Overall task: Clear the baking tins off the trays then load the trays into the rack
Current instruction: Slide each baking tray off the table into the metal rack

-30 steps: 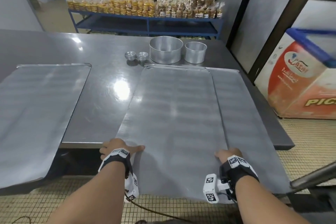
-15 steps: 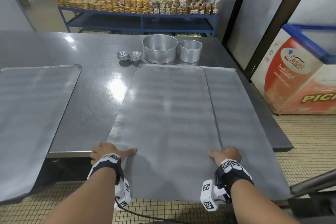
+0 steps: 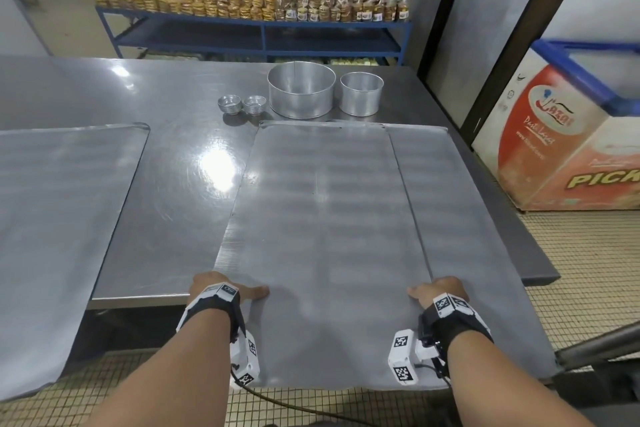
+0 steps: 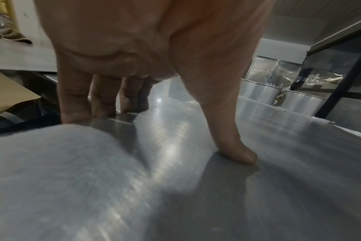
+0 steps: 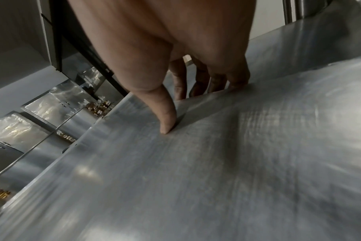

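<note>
At nine o'clock a flat metal tray [image 3: 65, 218] lies partly on the steel table [image 3: 166, 211], and its near end hangs over the table edge. At about seven o'clock the left hand [image 3: 221, 288] grips the left side of the top tray [image 3: 322, 236]: the thumb [image 4: 235, 146] presses on the upper face and the fingers [image 4: 76, 101] curl under the edge. This top tray lies at the centre, on a second tray [image 3: 460, 236] that shows as a strip along its right side. The near ends of both trays reach past the table edge toward the person. At about five o'clock the right hand [image 3: 440, 291] holds the right edge of the top tray in the same way, thumb [image 5: 167, 117] on top and fingers [image 5: 218, 79] below. The two hands are well apart, one on each long side.

At twelve o'clock, just beyond the far end of the trays, the baking tins stand on the bare table: two stacks of small fluted tins [image 3: 242, 104], then a large round tin [image 3: 301, 90], then a smaller round tin [image 3: 362, 94]. Behind the table a blue shelf [image 3: 263, 24] carries bagged biscuits. At two o'clock a cardboard box [image 3: 568, 149] with red print stands on the tiled floor [image 3: 581, 270].
</note>
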A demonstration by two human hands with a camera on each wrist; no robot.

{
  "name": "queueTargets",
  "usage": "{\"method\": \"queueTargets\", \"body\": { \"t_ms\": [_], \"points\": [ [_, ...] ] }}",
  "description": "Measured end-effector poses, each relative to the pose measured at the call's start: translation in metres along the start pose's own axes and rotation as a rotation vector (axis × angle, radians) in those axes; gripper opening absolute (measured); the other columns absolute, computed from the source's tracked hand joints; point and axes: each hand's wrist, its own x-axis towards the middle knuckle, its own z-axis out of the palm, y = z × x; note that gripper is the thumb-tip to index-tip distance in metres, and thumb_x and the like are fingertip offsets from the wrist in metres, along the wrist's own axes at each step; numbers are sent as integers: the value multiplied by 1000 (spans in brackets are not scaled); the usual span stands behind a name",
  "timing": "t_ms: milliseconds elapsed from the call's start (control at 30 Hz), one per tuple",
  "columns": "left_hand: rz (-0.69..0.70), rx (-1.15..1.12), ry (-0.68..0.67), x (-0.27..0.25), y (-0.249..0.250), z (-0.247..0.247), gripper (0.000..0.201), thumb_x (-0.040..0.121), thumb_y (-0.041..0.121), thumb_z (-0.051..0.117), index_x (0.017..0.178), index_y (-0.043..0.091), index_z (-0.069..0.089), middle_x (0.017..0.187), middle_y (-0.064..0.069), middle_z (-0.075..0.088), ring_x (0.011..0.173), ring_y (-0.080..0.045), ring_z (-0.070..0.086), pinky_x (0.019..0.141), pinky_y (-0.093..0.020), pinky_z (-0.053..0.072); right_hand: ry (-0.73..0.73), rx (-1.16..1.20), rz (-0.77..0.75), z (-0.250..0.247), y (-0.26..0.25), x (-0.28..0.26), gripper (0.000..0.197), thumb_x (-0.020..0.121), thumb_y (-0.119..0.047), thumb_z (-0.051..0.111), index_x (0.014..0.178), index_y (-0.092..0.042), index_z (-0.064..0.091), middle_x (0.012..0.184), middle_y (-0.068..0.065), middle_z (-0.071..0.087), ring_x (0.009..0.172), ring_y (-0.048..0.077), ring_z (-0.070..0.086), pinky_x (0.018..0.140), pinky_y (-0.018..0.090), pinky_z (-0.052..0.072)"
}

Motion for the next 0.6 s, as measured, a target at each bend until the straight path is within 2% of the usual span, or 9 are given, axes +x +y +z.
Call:
{"method": "queueTargets", "body": {
  "t_ms": [67,133,200,233,300,367,433,500,600],
  "points": [
    [7,29,-36,-2,0,-2,116,25,84,77,112,10,59,96,-4,63,85,-24,63,74,-30,54,9,-13,4,1,-1,-4,40,74,-12,81,109,3,68,110,20,70,103,34,68,79,29,50],
    [-16,13,-80,5,-4,-1,133,10,88,73,116,9,57,89,-4,59,74,-23,58,57,-29,45,6,-10,10,2,-1,-11,42,69,-11,80,107,3,68,105,19,71,99,33,69,78,28,52],
    [-49,-10,-105,20,-10,1,151,-4,83,72,123,5,52,96,-8,62,78,-27,61,58,-32,44,-2,44,30,5,1,-12,59,62,-11,82,114,4,59,105,19,68,101,34,68,86,33,54],
    [-64,-31,-110,22,-13,-1,152,-3,78,76,126,3,49,100,-11,62,82,-29,62,62,-34,47,-12,60,43,6,2,-13,66,60,-10,82,117,5,53,105,18,65,103,36,67,88,36,54],
    [-78,-96,-130,14,-17,-10,142,10,69,88,128,1,47,100,-13,63,80,-30,61,66,-36,47,-32,67,36,9,4,-14,70,57,-16,81,119,4,55,105,18,67,100,36,67,90,38,54],
    [-52,-162,-117,12,-24,-17,121,30,67,90,125,2,51,95,-12,63,73,-27,60,63,-35,45,-49,59,23,14,5,-23,75,62,-31,84,125,1,58,116,19,67,104,36,66,91,37,53],
    [-35,-234,-72,15,-34,-21,94,57,74,75,116,3,58,93,-14,65,73,-28,61,63,-34,43,-46,45,-2,20,8,-31,90,64,-44,87,134,-1,50,131,21,59,115,37,61,95,37,50],
    [-14,-248,-24,23,-43,-27,77,79,73,56,110,2,63,98,-16,64,83,-30,59,73,-35,41,-38,38,-8,26,11,-38,101,59,-48,91,137,0,47,135,22,56,119,38,59,97,39,49],
    [11,-245,-19,35,-52,-35,64,86,65,54,103,5,64,95,-15,62,87,-32,59,75,-36,41,-49,8,6,30,16,-46,96,62,-47,90,134,3,51,132,23,59,117,38,61,97,38,50]
  ]
}}
